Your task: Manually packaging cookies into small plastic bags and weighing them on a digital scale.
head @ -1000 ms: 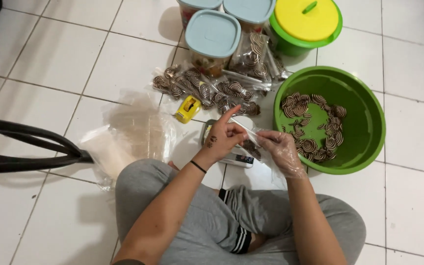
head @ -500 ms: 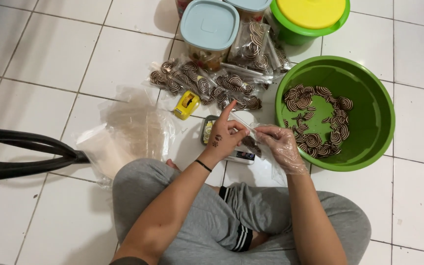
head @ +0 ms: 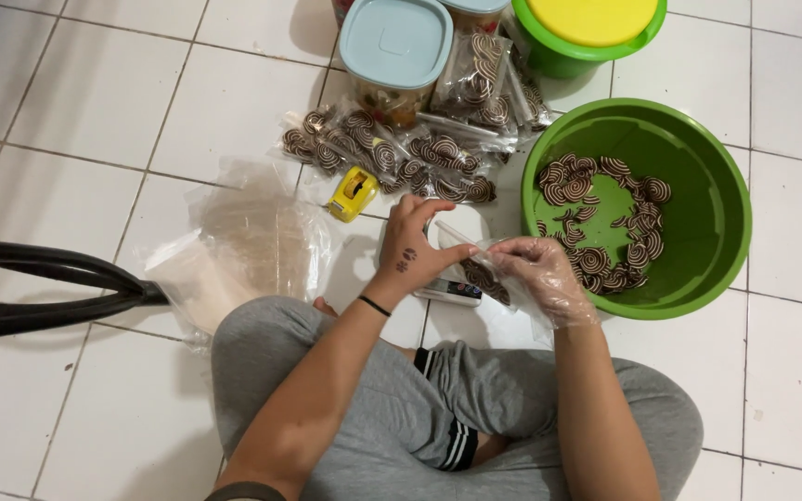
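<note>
My left hand (head: pixel 413 249) pinches the top of a small clear plastic bag (head: pixel 481 272) that holds brown-and-white spiral cookies. My right hand (head: pixel 538 275), in a thin clear glove, grips the same bag from the right side. The bag hangs just above a small white kitchen scale (head: pixel 446 289) on the tiled floor, which my hands mostly hide. A green basin (head: pixel 709 186) with several loose spiral cookies (head: pixel 605 227) sits right of my hands.
Several filled cookie bags (head: pixel 401 158) lie beyond the scale beside a yellow tape dispenser (head: pixel 354 194). Lidded blue-top tubs (head: pixel 396 46) and a green bucket with a yellow lid (head: pixel 596 23) stand at the back. Empty clear bags (head: pixel 243 246) lie left; black chair legs (head: pixel 48 288) reach in.
My left index finger, raised before, has curled down onto the bag. Both hands stay at the bag above the scale. The view has shifted slightly.
</note>
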